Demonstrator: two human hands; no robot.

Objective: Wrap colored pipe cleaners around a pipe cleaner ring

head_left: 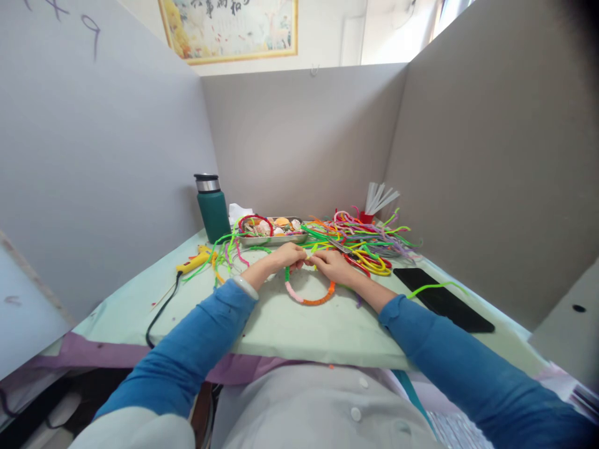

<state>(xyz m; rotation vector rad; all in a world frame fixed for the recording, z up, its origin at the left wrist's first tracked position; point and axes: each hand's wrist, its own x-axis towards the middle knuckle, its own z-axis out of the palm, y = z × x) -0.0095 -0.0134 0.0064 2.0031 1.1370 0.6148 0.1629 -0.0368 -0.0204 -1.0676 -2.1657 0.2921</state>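
Note:
A ring wrapped in pipe cleaners (309,302), with green, pink and orange stretches, hangs or stands just above the table between my hands. My left hand (286,255) pinches the ring's upper left part, fingers closed. Against it, my right hand (331,265) is closed at the top of the ring, with a yellow-green pipe cleaner (314,248) showing between the fingertips. The fingers partly cover the ring's upper side, so exactly how the strand lies on it is hidden.
Behind my hands are a metal tray (281,238) of shells and a heap of coloured pipe cleaners (369,240). At left stand a green bottle (213,215) and a yellow glue gun (196,260) with its cord. A black phone-like slab (442,299) lies right; glue sticks (380,198) fill a red cup.

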